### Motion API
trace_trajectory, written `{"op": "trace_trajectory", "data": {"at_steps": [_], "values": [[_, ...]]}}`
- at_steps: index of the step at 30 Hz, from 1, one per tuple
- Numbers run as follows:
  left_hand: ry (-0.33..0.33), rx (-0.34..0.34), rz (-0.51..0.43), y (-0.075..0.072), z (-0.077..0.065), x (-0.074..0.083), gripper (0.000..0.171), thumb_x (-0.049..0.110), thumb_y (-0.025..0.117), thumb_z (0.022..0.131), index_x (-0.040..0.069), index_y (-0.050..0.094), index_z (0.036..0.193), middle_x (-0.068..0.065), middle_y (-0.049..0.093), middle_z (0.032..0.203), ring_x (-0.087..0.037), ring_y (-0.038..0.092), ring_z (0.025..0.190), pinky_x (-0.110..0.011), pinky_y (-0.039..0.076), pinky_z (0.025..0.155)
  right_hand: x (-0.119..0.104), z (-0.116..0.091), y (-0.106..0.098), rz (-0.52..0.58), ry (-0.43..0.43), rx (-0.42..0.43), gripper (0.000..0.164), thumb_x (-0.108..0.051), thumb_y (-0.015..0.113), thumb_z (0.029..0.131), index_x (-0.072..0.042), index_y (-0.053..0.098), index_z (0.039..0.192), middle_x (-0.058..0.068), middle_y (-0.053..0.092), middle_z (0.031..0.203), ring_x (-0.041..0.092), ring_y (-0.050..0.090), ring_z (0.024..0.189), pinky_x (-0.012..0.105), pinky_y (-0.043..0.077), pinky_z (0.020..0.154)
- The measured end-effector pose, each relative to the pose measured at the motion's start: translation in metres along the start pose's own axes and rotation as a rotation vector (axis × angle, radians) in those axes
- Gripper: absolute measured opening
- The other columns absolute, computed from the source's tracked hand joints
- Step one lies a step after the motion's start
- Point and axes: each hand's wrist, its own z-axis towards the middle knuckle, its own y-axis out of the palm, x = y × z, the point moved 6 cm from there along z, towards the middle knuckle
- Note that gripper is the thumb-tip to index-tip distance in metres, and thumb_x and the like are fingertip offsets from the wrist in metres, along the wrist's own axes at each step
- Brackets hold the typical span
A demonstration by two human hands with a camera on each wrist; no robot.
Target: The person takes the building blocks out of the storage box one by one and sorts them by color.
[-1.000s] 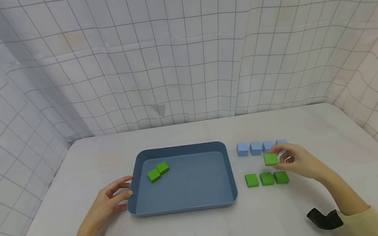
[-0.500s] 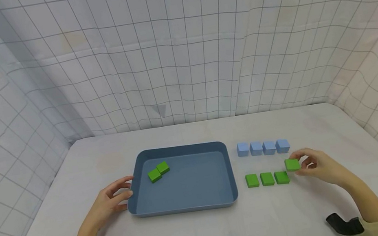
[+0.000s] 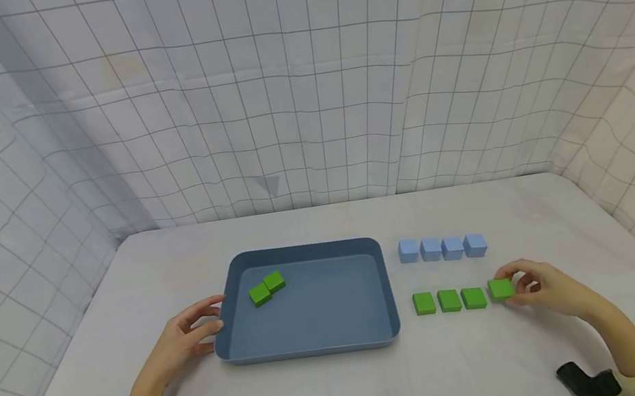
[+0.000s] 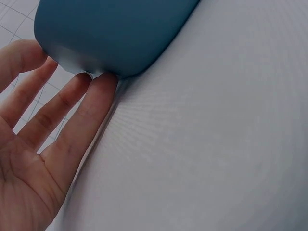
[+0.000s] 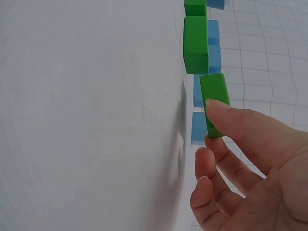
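Three green blocks [image 3: 449, 300] are lined up right of the tray [image 3: 325, 325]; a fourth green block [image 3: 499, 289] is pinched by the right hand [image 3: 546, 288] at the row's right end, table [image 3: 348, 394] contact unclear. Two tray greens [image 3: 260, 294] are left. Tray's left wall is touched by the left hand [image 3: 180, 337], fingers apart. Fourth was brought nearer since last frame.
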Motion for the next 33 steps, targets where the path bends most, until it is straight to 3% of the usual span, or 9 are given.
{"op": "trace_trajectory", "data": {"at_steps": [8,22,33], "values": [[-0.001,-0.002,-0.004,-0.0001,-0.0004,0.0002,0.055,0.019,0.058,0.09,0.003,0.037,0.138,-0.022,0.039,0.124,-0.007,0.055,0.097,-0.035,0.051,0.076,0.0015,0.0012,0.0038,0.004,-0.026,-0.02,0.034,-0.006,0.071,0.077,0.003,0.056,0.106,0.0,0.056,0.087,0.005,0.049,0.071,0.023,0.042,0.058],[-0.001,-0.003,0.002,0.0001,-0.0007,0.0011,0.055,0.019,0.058,0.09,0.003,0.037,0.138,-0.021,0.04,0.124,-0.008,0.054,0.097,-0.035,0.051,0.076,0.0038,0.0024,0.0071,-0.012,-0.031,-0.041,0.035,-0.006,0.071,0.077,0.006,0.056,0.106,0.0,0.057,0.094,0.007,0.049,0.074,0.022,0.043,0.061],[-0.004,-0.002,0.0,0.0004,-0.0014,0.0019,0.055,0.019,0.058,0.09,0.002,0.037,0.138,-0.022,0.04,0.124,-0.007,0.055,0.097,-0.034,0.051,0.076,0.0049,0.0028,0.0075,-0.018,-0.002,-0.046,0.039,-0.008,0.072,0.077,0.005,0.055,0.109,0.002,0.056,0.095,0.007,0.049,0.076,0.022,0.043,0.062]]}}
